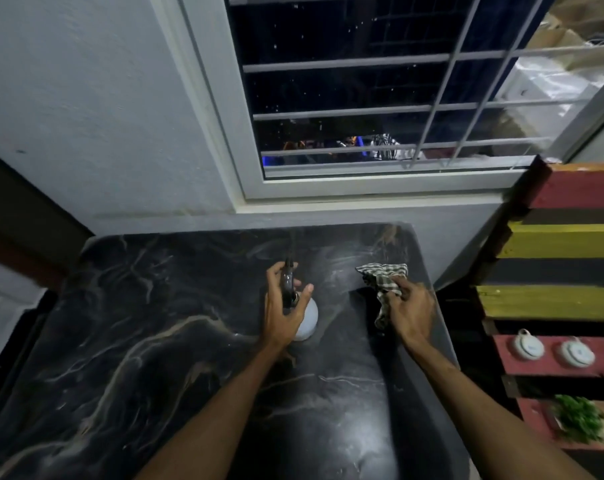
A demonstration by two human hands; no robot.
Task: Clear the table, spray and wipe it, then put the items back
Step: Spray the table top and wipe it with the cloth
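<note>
Head view: my left hand [282,308] wraps the spray bottle [305,318] at mid worktop [127,341], fingers closed round its neck. Bottle's long axis runs near-to-far, nozzle pointing at the far wall. Right hand [411,311] pinches a checked cloth [385,284] just right of it. Risk: a tilted bottle could send mist onto the window [362,98]; the loosely bunched cloth may smear.

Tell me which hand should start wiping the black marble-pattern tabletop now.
Right, probably. The right hand already grips the checked cloth against the tabletop; the left hand is occupied holding the white spray bottle.
</note>
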